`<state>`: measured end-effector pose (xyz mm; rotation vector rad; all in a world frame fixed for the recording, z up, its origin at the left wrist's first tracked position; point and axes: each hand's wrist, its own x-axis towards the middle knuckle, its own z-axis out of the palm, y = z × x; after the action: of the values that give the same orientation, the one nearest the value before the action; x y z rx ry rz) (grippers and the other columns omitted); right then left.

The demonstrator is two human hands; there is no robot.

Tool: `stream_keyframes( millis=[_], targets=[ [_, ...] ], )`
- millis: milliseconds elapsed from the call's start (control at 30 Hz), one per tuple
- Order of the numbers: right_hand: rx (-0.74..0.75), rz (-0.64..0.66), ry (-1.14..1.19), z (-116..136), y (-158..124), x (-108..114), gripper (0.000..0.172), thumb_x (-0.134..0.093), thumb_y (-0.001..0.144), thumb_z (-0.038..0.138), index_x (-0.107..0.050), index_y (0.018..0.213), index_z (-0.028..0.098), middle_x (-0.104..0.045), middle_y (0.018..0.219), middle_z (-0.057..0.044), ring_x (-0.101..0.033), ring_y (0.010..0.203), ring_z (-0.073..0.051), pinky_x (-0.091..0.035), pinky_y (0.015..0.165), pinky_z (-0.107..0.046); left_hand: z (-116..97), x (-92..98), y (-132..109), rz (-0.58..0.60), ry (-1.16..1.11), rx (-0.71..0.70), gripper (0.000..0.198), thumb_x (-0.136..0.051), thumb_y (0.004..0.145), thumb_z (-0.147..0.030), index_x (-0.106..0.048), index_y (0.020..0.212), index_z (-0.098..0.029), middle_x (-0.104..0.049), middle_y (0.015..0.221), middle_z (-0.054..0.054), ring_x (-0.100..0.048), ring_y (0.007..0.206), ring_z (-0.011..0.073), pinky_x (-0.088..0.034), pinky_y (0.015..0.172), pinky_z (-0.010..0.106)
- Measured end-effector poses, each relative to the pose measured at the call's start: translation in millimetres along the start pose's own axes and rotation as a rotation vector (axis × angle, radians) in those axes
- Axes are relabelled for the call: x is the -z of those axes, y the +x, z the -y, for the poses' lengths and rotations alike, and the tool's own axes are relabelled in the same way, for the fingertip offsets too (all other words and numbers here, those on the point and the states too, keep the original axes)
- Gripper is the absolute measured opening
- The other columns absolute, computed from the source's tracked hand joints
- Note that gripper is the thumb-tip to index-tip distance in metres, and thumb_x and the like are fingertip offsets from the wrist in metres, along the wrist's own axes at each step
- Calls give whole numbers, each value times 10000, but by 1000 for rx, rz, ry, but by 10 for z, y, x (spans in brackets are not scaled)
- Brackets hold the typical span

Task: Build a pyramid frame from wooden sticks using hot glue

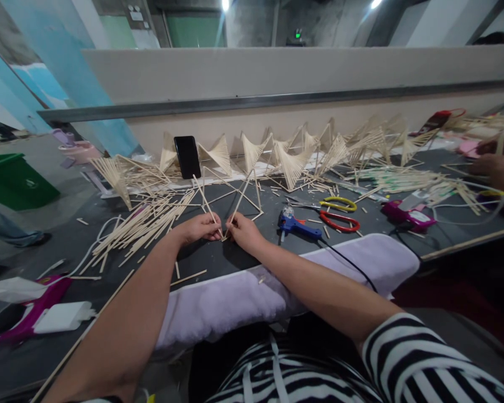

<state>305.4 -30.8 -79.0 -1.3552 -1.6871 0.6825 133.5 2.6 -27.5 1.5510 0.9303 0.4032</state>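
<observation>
Near the middle of the dark table, my left hand pinches a thin wooden stick that slants up to the left. My right hand grips another wooden stick, leaning up to the right. The lower ends of both sticks come together between my fingertips, forming a V; whether they are joined I cannot tell. Just behind my hands lies an open stick frame. To the right of my right hand are a blue glue gun and scissors with one yellow and one red handle.
Loose sticks lie heaped on the left. Behind stand several fan-shaped stick models and a black phone. Purple power strips sit at both sides. A lilac cushion lines the front edge. Another person's hand is far right.
</observation>
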Motion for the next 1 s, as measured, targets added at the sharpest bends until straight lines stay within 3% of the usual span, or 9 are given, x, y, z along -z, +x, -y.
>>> stream_keyframes(
  millis=[300,633,1000],
  targets=[
    [29,7,-50,-5,-13,21,51,-486,803,274,-509,824,233,-601,693,27,-552,632,-125,-410,570,-219,58,37,36,24,-22,-12,300,-652,736,-380,-499,866,-157,-631,750,22,-610,686,127,-461,647,249],
    [24,13,-95,15,-23,30,74,-491,816,281,-531,854,232,-629,715,21,-575,659,-131,-421,593,-223,66,21,53,66,-36,-31,280,-721,674,-285,-533,811,-130,-611,712,14,-589,667,109,-452,653,241],
    [4,51,-131,19,-15,38,60,-500,802,271,-540,830,235,-636,718,17,-572,660,-132,-408,578,-219,95,45,61,65,-36,-48,279,-719,679,-313,-546,808,-136,-619,719,19,-605,685,124,-459,657,248]
  ],
)
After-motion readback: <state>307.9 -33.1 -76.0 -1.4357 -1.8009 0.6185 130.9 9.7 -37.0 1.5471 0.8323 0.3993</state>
